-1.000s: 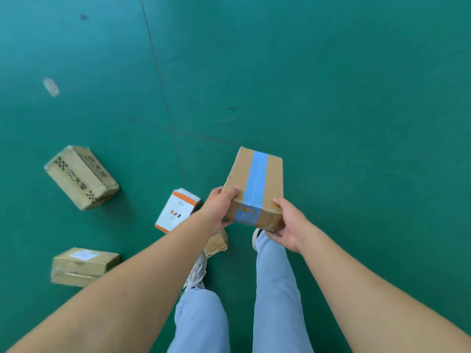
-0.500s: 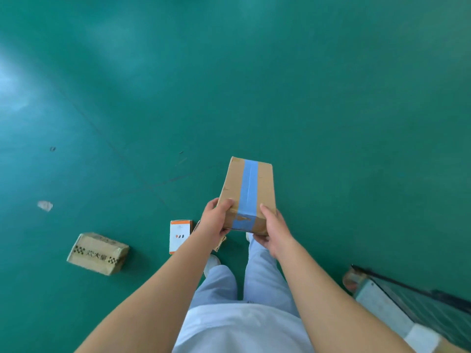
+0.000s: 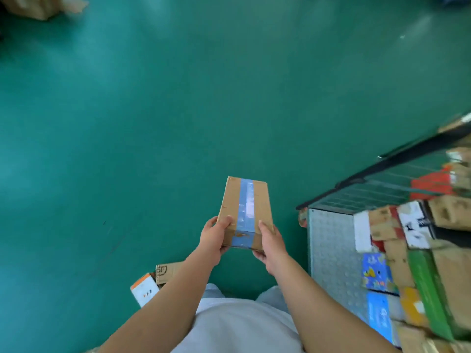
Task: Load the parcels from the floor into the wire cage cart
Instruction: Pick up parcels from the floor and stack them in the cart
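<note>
The parcel [image 3: 245, 211], a stiff taped carton, is held above the floor [image 3: 127, 123], left of the wire cage cart [image 3: 382, 184]. Left hand [image 3: 213, 238] and right hand [image 3: 270, 242] grip its near-end corners, fingers curled. It appears light; support the underside. Long axis points away from the person.

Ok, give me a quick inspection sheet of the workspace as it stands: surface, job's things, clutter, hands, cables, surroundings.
Surface: green floor, faint scuffs.
Job's things: blue-taped carton held in the air, left of the wire cage cart; cart already holds mixed parcels. White-and-orange box and brown SF-marked carton lie on the floor.
Clutter: blurred cardboard far top left.
Hands: left hand and right hand grip the carton's near end.
Cables: nothing seen.
Surroundings: nothing seen beyond the floor.
</note>
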A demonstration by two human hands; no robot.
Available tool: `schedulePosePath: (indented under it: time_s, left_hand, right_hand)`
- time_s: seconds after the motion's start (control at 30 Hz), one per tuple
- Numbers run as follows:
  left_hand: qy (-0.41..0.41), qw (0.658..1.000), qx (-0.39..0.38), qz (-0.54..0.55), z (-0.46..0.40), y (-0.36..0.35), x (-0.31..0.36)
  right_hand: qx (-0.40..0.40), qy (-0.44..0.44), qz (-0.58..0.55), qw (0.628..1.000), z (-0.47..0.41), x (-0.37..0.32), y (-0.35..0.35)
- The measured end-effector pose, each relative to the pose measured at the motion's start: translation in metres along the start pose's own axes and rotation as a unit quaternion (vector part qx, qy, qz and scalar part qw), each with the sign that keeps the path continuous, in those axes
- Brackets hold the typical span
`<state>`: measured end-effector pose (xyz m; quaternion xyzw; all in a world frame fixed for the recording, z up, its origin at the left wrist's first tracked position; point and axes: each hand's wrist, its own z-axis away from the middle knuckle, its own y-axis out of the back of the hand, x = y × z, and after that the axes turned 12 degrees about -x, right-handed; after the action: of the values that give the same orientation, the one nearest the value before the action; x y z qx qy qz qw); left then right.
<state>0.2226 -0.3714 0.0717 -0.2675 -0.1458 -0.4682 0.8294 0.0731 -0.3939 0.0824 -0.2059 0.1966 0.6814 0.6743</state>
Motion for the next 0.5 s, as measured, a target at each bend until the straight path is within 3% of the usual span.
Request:
schedulePosePath:
  time_s: [0.5]
  left_hand:
    - [0.006,0.971,-0.125,-0.204,0.010,-0.282,-0.123]
  right_hand:
    - [0.111,0.053,-0.193,0.973,0.038,0.025,0.306]
